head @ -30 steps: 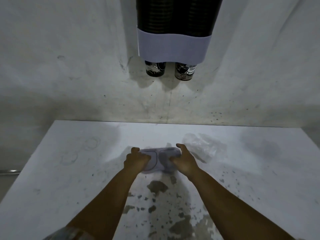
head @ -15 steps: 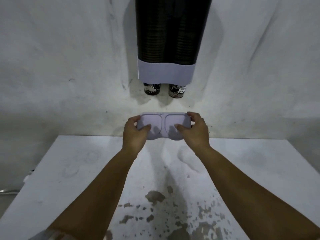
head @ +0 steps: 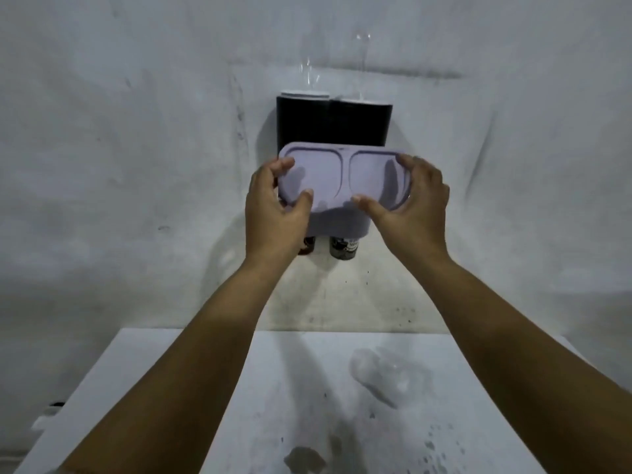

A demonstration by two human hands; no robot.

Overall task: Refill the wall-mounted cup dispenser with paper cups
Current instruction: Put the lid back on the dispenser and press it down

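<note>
Dispenser: the wall-mounted cup dispenser (head: 333, 126) hangs on the wall straight ahead of you, its two dark tubes side by side, with a pale lilac band at the bottom mostly hidden behind what you hold.
Cups: two paper cups (head: 343, 248) poke out below the band; the left one is partly hidden by your left wrist. White rims show at the top of the tubes.
Lid: the lilac lid (head: 343, 177), with two rounded recesses side by side, is raised in front of the dispenser, its face tilted toward you, below the top of the tubes.
Left hand: your left hand (head: 273, 213) has its grip closed on the lid's left end, thumb on the near face and fingers curled over the edge.
Right hand: your right hand (head: 412, 203) has its grip closed on the lid's right end in the same manner.
Desk: the white desk (head: 171, 388) lies below your forearms, stained with dark flecks near you.
Wrapper: a crumpled clear plastic wrapper (head: 390, 374) rests on the desk under your right arm.
Wall: the whitewashed wall (head: 119, 148) is rough and scuffed.
</note>
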